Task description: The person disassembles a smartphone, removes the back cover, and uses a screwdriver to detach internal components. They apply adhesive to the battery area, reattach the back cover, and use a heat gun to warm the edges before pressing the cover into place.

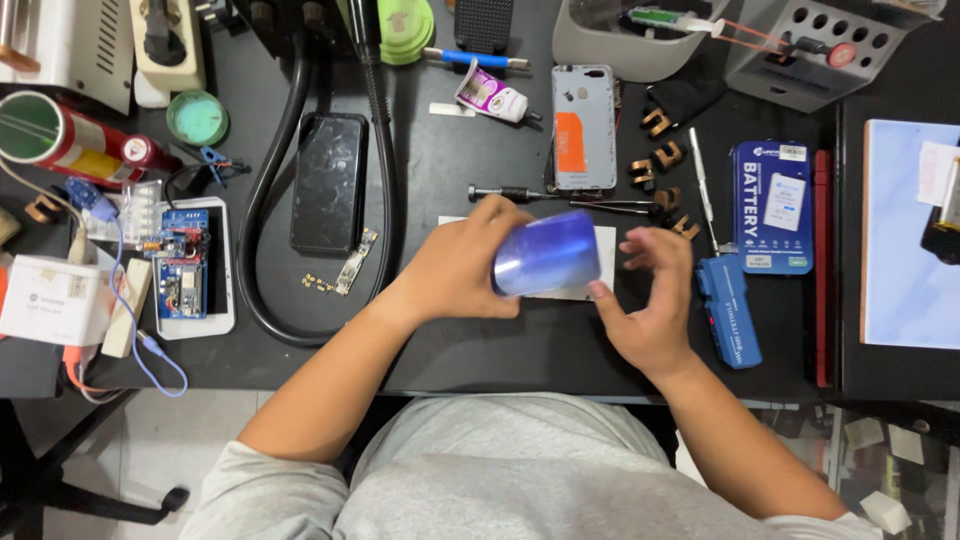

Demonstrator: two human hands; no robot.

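at the far left of the black bench point(480, 350) we see a red can point(70, 140) and a small blue circuit board point(183, 262) with loose wires; a stray elbow there could drag them off the edge. next comes a dark phone point(328, 180) lying face up inside a loop of black hose point(262, 260), with a tiny board strip point(355, 263) just beside it, easy to sweep away. our left hand point(455, 270) is clamped on a shiny blue phone back point(548, 252), held tilted above a white sheet point(600, 262). our right hand point(650, 300) has its fingers apart, only the thumb touching the cover's lower edge, so we judge the glossy cover could slip and land on the screwdriver point(520, 194). further right, a blue tool point(728, 310) lies near the bench edge and might get knocked off.
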